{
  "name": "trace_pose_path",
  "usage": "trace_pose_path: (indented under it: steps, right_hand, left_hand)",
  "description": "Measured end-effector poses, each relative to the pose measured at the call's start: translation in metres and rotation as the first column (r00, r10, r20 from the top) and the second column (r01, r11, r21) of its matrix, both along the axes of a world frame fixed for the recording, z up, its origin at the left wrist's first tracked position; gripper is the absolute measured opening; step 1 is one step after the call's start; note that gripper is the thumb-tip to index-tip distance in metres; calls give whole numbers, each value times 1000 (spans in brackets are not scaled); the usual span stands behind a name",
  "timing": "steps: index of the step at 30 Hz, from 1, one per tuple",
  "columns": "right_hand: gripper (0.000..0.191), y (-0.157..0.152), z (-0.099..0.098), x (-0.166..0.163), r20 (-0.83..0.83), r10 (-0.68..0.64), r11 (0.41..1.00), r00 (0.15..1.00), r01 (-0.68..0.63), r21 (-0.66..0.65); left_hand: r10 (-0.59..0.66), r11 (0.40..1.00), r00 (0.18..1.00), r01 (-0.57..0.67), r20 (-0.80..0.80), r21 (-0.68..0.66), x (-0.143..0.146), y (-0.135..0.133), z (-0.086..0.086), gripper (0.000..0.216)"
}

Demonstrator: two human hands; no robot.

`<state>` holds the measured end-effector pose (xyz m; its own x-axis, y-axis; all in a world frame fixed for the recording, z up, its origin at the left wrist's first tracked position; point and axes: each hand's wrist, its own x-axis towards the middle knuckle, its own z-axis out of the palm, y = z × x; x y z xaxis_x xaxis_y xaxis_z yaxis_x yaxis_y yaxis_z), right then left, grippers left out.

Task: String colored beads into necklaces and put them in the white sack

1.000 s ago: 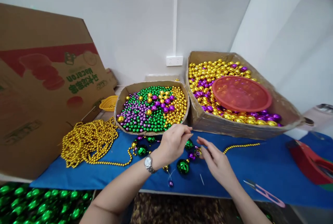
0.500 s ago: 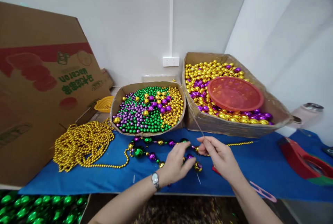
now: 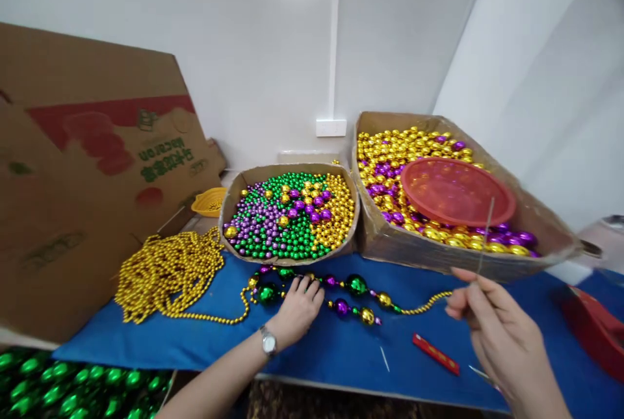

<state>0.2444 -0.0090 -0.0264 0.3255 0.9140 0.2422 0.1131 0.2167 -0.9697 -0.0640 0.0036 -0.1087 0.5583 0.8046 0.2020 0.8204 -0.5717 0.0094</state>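
Left hand (image 3: 296,310) covers strung beads (image 3: 357,284), grip unclear, back from the surface edge (image 3: 341,385); right hand (image 3: 497,321) pinches a thin rod (image 3: 486,232).

On the blue-draped table (image 3: 336,357) lie gold bead strands (image 3: 170,274), a multicoloured bead string (image 3: 357,284), a red strip (image 3: 436,355) and a white stick (image 3: 385,359).

Wears silver-toned wristwatch (image 3: 268,342) on left wrist (image 3: 273,332), with round, pale dial (image 3: 269,344) and metallic band (image 3: 264,330). Shows left forearm (image 3: 224,373) bare down to view's lower edge, left hand (image 3: 296,310) and right hand (image 3: 502,334) likewise.
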Motion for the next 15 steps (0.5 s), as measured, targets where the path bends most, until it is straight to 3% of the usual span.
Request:
trace_pose_path:
  steps: [3, 6, 8, 10, 11, 12, 15]
  right_hand:
    - [40, 0, -23, -8, 118, 111, 993, 987, -104, -61]
    - [37, -2, -34, -23, 222, 208, 977, 953, -191, -95]
    - [36, -6, -36, -31, 273, 244, 969, 930, -227, -94]
    - [37, -10, -37, -35, 325, 265, 964, 908, -254, -76]
    - [37, -11, -38, -36, 348, 269, 962, 898, -264, -63]
    - [38, -13, -40, -37, 369, 272, 961, 889, -273, -51]
    - [37, -15, -50, -36, 412, 283, 956, 866, -290, -47]
  left_hand:
    - [29, 999, 973, -35, 229, 25, -10, -2, 23, 25]
    - [90, 984, 907, -145, 411, 104, -22, 4, 52, 21]
    - [167, 956, 877, -255, 451, 143, -44, 10, 67, 20]
    - [315, 902, 846, -409, 430, 142, -86, 9, 74, 21]
    - [417, 851, 808, -508, 415, 133, -113, 3, 74, 22]
    - [538, 760, 734, -635, 414, 138, -142, -7, 72, 25]
    - [768, 300, 330, -943, 549, 147, -231, -62, 50, 38]
